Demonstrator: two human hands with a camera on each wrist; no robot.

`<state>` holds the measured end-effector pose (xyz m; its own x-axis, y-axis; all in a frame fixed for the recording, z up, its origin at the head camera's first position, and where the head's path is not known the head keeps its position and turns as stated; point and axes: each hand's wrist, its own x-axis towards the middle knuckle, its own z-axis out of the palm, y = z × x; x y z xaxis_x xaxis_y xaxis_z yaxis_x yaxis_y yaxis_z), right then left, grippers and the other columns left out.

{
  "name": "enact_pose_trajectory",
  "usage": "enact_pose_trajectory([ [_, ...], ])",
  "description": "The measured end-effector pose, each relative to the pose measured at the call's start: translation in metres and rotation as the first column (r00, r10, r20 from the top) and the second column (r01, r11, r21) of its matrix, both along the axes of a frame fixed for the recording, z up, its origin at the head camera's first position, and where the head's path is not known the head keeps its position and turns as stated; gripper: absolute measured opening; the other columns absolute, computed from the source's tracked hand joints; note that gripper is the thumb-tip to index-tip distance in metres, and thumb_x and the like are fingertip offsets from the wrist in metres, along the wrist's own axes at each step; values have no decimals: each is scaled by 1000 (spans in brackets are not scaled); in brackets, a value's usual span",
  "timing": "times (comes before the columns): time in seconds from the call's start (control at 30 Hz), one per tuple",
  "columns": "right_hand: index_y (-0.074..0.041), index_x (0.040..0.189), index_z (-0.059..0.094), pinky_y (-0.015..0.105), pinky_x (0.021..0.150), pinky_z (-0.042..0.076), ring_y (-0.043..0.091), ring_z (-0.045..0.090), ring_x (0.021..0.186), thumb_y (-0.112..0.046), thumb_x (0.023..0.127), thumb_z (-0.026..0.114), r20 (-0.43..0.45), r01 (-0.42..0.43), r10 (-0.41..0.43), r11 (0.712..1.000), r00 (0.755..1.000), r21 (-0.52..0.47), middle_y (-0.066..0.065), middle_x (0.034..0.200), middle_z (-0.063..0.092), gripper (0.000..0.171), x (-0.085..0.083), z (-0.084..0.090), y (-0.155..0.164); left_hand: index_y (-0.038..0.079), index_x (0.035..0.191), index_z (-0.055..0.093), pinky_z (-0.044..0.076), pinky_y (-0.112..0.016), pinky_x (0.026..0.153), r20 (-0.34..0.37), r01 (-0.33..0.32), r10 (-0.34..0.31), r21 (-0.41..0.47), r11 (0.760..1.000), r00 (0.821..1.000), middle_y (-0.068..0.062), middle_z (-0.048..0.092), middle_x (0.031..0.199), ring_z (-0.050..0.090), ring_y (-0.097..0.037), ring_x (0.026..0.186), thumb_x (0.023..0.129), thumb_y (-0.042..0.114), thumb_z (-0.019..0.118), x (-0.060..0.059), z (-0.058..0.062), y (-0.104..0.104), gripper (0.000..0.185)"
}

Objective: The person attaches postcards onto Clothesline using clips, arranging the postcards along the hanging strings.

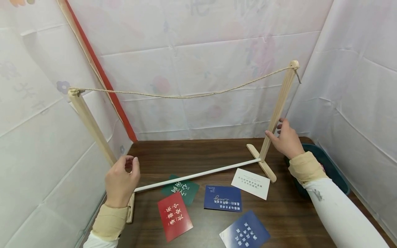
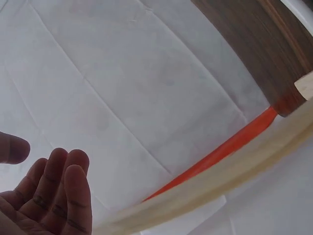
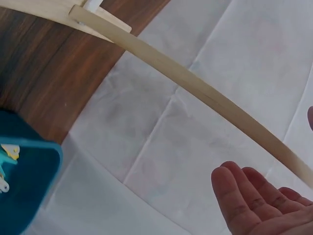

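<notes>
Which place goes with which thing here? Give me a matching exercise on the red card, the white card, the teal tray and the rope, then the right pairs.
Things:
1. red card
2. white card
3. teal tray
4. rope

Places:
A. strung between the tops of the two wooden posts
B. on the table beside the right post's foot
C. at the table's right edge, behind the right forearm
D. on the table near the left hand, in front of the white rod

Pairs: 1-D, 2-B, 3-C, 4-A
</notes>
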<state>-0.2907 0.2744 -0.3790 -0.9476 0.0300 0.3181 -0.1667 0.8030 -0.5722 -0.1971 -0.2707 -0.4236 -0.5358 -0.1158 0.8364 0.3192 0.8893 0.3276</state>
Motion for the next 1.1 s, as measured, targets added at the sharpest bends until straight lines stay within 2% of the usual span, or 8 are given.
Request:
enact_pose_trajectory([
  [0.27, 14, 161, 18, 68, 97, 57, 60, 58, 130, -28, 113, 59, 34, -70, 73, 993, 997, -95, 44, 142, 52, 76, -8, -4, 4, -5, 96, 73, 50, -45, 59, -38, -12, 12, 8, 1000, 999, -20, 75, 78, 72, -35, 63, 97, 10, 72, 2, -1, -9, 15],
  [0.5, 15, 161, 21, 68, 96, 57, 61, 59, 128, -24, 115, 54, 29, -101, 105, 987, 994, -124, 46, 141, 52, 69, -15, -5, 4, -8, 95, 74, 45, -17, 64, -65, -19, 22, 55, 998, 998, -20, 74, 78, 69, -34, 61, 96, 11, 71, 3, 2, -14, 19],
  [0.7, 16, 158, 25, 68, 96, 57, 61, 60, 126, -21, 115, 52, 29, -117, 123, 983, 992, -143, 46, 139, 54, 64, -20, -5, 4, -9, 97, 73, 42, -11, 69, -79, -32, 39, 92, 995, 996, -23, 73, 81, 67, -34, 64, 98, 13, 69, 4, 4, -17, 22],
  [0.77, 16, 156, 27, 68, 96, 57, 61, 60, 125, -20, 115, 52, 22, -126, 131, 981, 991, -146, 46, 138, 53, 61, -21, -5, 4, -9, 97, 73, 41, -8, 70, -77, -36, 44, 98, 995, 996, -23, 74, 82, 65, -27, 65, 98, 13, 69, 4, 4, -19, 22],
  [0.93, 17, 151, 33, 68, 94, 57, 61, 62, 122, -19, 116, 50, 3, -144, 147, 978, 989, -147, 45, 134, 55, 53, -23, -6, 2, -9, 100, 73, 40, -2, 74, -56, -39, 46, 125, 991, 997, -24, 73, 85, 55, 4, 74, 98, 13, 70, 6, 4, -22, 22],
  [1.1, 17, 150, 35, 69, 95, 57, 61, 62, 122, -21, 117, 45, 8, -151, 155, 974, 988, -170, 45, 135, 55, 51, -24, -7, 1, -14, 102, 70, 38, -3, 75, -90, -22, 37, 166, 986, 995, -28, 70, 85, 51, 6, 76, 96, 9, 70, 7, 8, -24, 23],
])
